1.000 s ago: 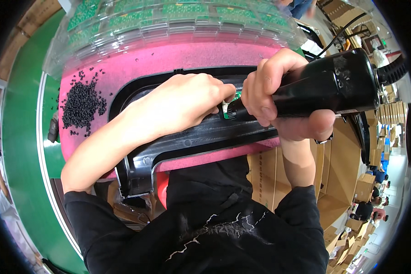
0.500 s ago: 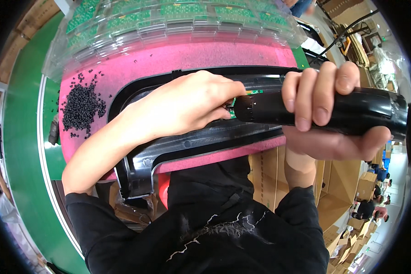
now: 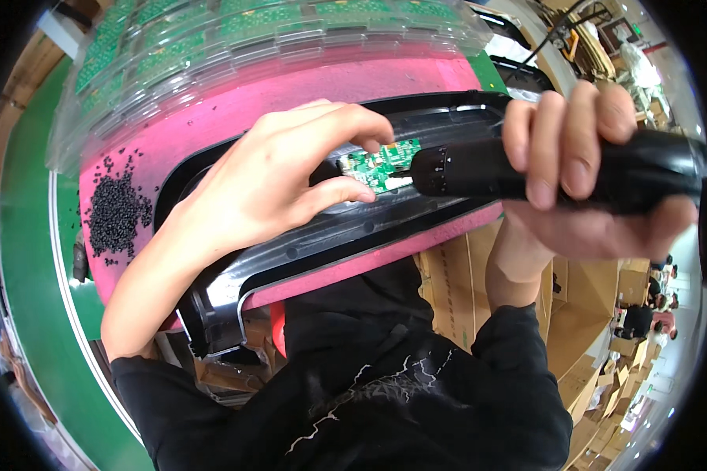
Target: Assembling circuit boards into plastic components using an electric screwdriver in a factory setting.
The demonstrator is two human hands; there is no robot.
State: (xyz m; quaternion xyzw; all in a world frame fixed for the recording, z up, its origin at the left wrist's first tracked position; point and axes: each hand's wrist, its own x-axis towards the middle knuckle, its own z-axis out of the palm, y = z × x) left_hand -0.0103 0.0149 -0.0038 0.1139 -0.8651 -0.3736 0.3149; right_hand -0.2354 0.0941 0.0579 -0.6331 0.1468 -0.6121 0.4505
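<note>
My right hand [image 3: 573,173] is wrapped round a black electric screwdriver [image 3: 479,169], which lies nearly level and points left. Its thin bit reaches over a green circuit board [image 3: 381,163]; whether the tip touches a screw cannot be made out. The board sits inside a long black plastic housing [image 3: 314,243] with a raised rim. Over the board's left end, my left hand [image 3: 291,161] is open, thumb and fingers curved apart, and nothing shows between them. Part of the housing is hidden under my left hand and forearm.
A pile of small black screws [image 3: 116,216] lies on the pink mat [image 3: 236,106] at the left. Clear plastic trays [image 3: 251,35] with several green boards stand along the far side. Cardboard boxes [image 3: 577,306] are at the right, beside my body.
My left thumb and fingers have spread apart, uncovering more of the circuit board. The screwdriver has shifted slightly to the right relative to the board. The whole view has turned a little.
</note>
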